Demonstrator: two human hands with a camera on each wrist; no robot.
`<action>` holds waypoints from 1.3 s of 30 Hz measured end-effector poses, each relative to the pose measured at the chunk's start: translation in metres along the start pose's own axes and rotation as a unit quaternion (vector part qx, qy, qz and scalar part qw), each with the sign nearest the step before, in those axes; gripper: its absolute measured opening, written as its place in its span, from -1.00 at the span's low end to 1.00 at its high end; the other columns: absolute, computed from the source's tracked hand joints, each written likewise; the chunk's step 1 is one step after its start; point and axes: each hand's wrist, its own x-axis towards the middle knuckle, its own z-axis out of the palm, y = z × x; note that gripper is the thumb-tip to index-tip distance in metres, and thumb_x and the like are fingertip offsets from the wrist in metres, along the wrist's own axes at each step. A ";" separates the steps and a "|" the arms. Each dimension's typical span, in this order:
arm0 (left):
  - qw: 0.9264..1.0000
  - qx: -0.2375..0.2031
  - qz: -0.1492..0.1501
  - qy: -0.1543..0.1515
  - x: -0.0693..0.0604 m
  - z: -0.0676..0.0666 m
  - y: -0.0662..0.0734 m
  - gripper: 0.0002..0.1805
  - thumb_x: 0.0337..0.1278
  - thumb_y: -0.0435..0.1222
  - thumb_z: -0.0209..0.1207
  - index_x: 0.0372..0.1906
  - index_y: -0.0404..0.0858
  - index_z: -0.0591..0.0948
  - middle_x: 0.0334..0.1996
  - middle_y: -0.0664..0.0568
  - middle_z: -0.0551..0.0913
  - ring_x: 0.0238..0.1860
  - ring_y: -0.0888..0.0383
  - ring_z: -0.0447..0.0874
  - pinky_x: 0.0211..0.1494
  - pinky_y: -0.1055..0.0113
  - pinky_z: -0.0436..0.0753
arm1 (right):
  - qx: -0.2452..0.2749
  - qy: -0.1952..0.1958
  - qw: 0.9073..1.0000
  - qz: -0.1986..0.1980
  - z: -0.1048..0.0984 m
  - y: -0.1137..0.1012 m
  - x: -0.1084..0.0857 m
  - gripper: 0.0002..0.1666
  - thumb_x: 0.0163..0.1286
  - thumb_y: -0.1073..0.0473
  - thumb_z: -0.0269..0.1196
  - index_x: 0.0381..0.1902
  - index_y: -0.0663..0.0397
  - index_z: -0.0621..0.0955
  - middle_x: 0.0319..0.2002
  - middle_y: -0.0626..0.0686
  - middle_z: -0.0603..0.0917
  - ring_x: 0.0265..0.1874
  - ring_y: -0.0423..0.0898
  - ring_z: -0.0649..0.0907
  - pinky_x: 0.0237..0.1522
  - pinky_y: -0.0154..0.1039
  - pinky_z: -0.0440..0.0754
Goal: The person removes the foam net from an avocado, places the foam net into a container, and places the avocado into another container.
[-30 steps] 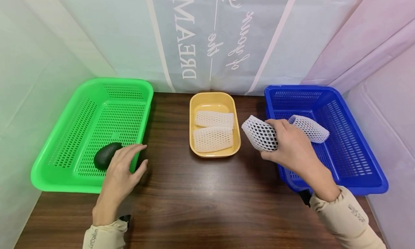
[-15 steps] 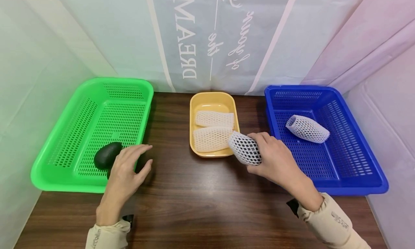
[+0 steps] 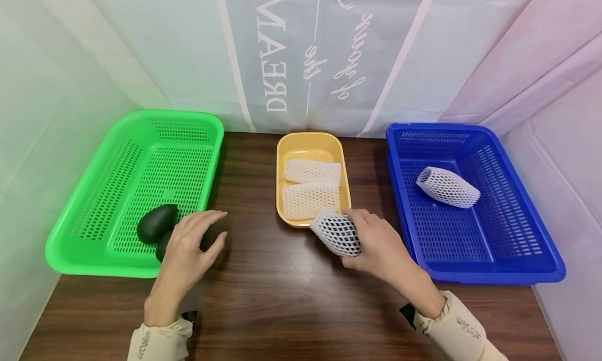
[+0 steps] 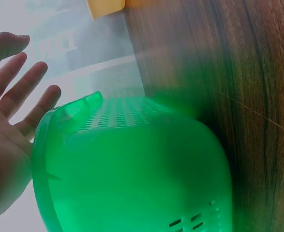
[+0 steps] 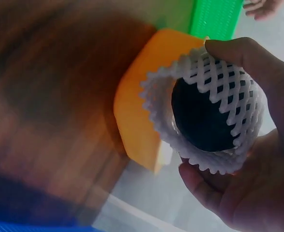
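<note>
My right hand grips a dark avocado in a white foam net sleeve, just off the front right corner of a yellow tray. The right wrist view looks into the sleeve's open end, where the avocado shows. Over the right rim of a green basket, my left hand hovers with fingers spread and nothing in them. In that basket lie a dark avocado and a second one, partly hidden behind the hand. Two flat foam nets, a rear one and a front one, lie in the tray.
A blue basket stands on the right, with one white foam net sleeve lying in it; its contents are hard to see. The brown wooden table ends at a printed curtain behind.
My right hand has carried the netted avocado left, from the blue basket's edge to the tray's corner. My left hand has shifted slightly right, exposing part of the second avocado.
</note>
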 end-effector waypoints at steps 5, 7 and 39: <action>1.000 0.003 0.014 -0.002 0.000 0.002 0.002 -0.63 0.00 -0.44 0.30 0.00 -0.34 0.67 -0.10 -0.21 0.71 0.00 -0.20 0.58 0.09 -0.10 0.47 | 0.008 -0.004 1.000 -0.016 0.015 -0.005 -0.005 0.04 -0.30 0.01 0.65 0.18 0.19 0.47 -0.05 0.15 0.67 -0.15 0.10 0.66 -0.12 0.04 0.63; 1.000 0.004 0.010 -0.009 0.000 0.002 0.003 -0.64 0.01 -0.42 0.31 0.00 -0.34 0.67 -0.10 -0.20 0.71 0.01 -0.19 0.58 0.10 -0.11 0.47 | 0.010 -0.007 1.000 -0.023 0.019 -0.007 -0.007 0.03 -0.30 0.00 0.66 0.17 0.16 0.48 -0.05 0.13 0.68 -0.14 0.07 0.66 -0.11 0.02 0.63; 0.999 -0.014 0.012 -0.041 -0.003 0.016 0.013 -0.55 -0.11 -0.48 0.39 0.02 -0.31 0.67 -0.07 -0.12 0.72 0.02 -0.12 0.58 0.12 0.02 0.49 | 0.105 -0.126 0.984 -0.068 0.047 -0.011 -0.023 -0.04 -0.18 0.02 0.64 0.22 0.02 0.48 -0.04 0.07 0.72 -0.11 -0.05 0.72 -0.11 -0.07 0.70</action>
